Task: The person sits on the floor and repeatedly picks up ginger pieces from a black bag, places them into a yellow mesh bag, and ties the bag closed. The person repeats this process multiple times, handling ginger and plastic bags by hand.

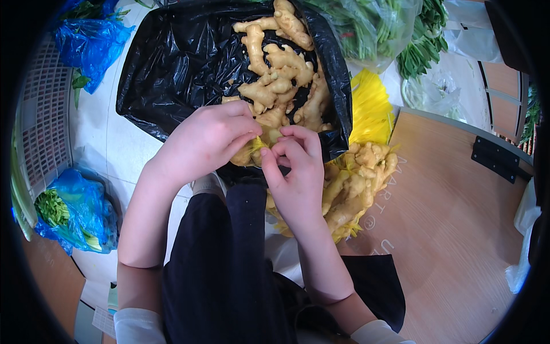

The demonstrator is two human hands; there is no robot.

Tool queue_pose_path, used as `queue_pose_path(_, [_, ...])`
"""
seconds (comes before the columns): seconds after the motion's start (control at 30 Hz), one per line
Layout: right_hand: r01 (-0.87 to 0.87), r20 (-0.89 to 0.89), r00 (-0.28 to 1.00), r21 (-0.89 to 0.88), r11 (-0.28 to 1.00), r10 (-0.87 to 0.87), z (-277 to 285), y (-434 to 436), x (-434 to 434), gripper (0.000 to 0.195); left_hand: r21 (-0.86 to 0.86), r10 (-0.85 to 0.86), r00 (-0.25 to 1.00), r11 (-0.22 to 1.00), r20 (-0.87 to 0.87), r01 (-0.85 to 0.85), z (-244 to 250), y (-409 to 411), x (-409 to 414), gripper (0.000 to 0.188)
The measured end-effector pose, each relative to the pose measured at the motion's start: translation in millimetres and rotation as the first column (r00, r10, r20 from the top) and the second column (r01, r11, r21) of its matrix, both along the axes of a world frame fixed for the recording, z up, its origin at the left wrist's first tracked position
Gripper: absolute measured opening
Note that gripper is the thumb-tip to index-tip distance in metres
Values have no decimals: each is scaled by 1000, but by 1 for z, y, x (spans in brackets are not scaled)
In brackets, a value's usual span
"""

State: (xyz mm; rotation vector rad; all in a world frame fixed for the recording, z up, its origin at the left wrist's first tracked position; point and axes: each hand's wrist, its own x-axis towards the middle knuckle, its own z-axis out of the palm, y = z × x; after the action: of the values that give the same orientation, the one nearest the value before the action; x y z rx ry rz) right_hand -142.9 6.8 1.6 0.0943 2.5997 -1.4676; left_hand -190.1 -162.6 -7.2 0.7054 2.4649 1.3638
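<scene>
My left hand (215, 139) pinches the yellow mesh netting (258, 145) of a small net with ginger in it, above the near edge of a container lined with a black plastic bag (172, 56). Close beside it, my right hand (296, 163) has its thumb and curled fingers at the same netting; whether they grip it is unclear. Loose ginger roots (275, 90) fill the right part of the black bag. More ginger (361, 185) in yellow netting lies beside my right wrist, and a bundle of yellow nets (371, 107) is just beyond it.
A blue bag of greens (86, 210) and a grey plastic crate (45, 107) stand at left, with another blue bag (90, 43) farther back. Bagged leafy greens (369, 26) lie at back right. A wood-grain panel (447, 206) with a black metal bracket (495, 159) spans the right.
</scene>
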Motion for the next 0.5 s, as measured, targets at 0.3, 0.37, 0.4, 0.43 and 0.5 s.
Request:
queue_pose_path(0.3, [126, 195, 979, -317, 940, -65, -6, 8, 3, 12, -20, -25, 996, 1000, -80, 23, 0, 3, 1, 10])
queue_pose_path(0.37, [137, 201, 977, -338, 931, -71, -7, 8, 6, 11, -14, -11, 993, 1000, -120, 10, -7, 4, 1, 10])
queue_pose_path(0.4, [128, 200, 978, -330, 935, -63, -8, 8, 8, 11, -11, -5, 990, 1000, -140, 3, -11, 4, 2, 11])
queue_pose_path(0.43, [118, 199, 979, -322, 939, -55, -8, 8, 11, 11, -8, 5, 992, 1000, -124, -6, -14, 3, 3, 11])
queue_pose_path(0.5, [109, 197, 979, -312, 944, -48, -10, 10, 15, 12, 1, 24, 996, 1000, -91, -24, -20, 1, 4, 11])
